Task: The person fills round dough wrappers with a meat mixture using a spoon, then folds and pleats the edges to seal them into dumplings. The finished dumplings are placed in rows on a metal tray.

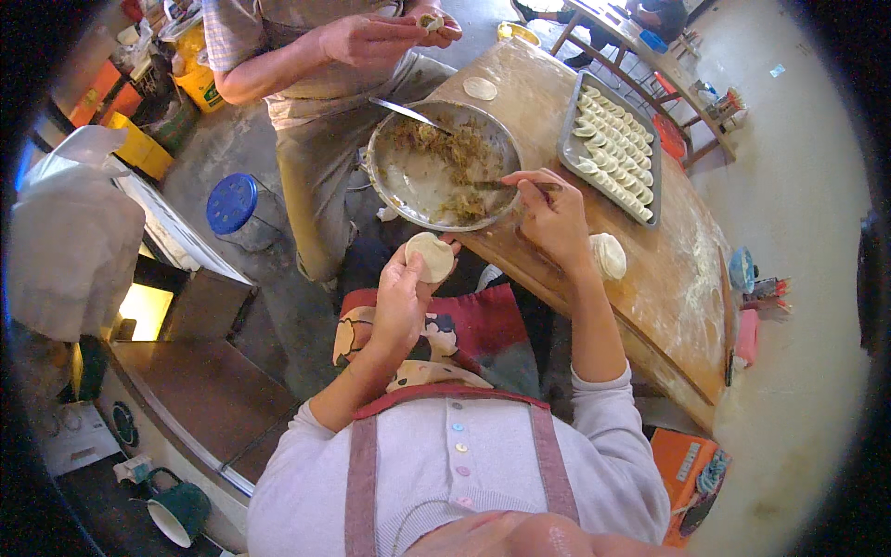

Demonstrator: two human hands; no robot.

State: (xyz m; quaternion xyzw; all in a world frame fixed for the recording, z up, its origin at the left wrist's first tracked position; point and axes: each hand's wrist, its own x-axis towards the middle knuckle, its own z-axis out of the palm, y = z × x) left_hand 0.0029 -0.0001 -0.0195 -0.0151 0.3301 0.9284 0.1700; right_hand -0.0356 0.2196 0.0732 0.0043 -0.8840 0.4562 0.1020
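Note:
A round dumpling wrapper (429, 258) lies across the fingers of my left hand (404, 296), the thumb pressing its edge. My right hand (550, 216) grips a thin utensil (491, 186) whose far end reaches into the filling. That chopped filling (445, 150) clings to the far and right parts of a wide metal bowl (390, 198), with the bottom partly bare. A metal spoon or spatula handle (404, 111) rests over the bowl's far left rim. Beside my right forearm, a stack of wrappers (609, 256) sits on the floured wooden table (654, 278).
Opposite me, a co-worker's hands (390, 35) hold a filled wrapper. A metal tray (571, 150) of dumplings in rows (616, 150) stands at the table's far right. One wrapper (480, 88) lies behind the bowl. A blue-topped stool (232, 202) is at the left.

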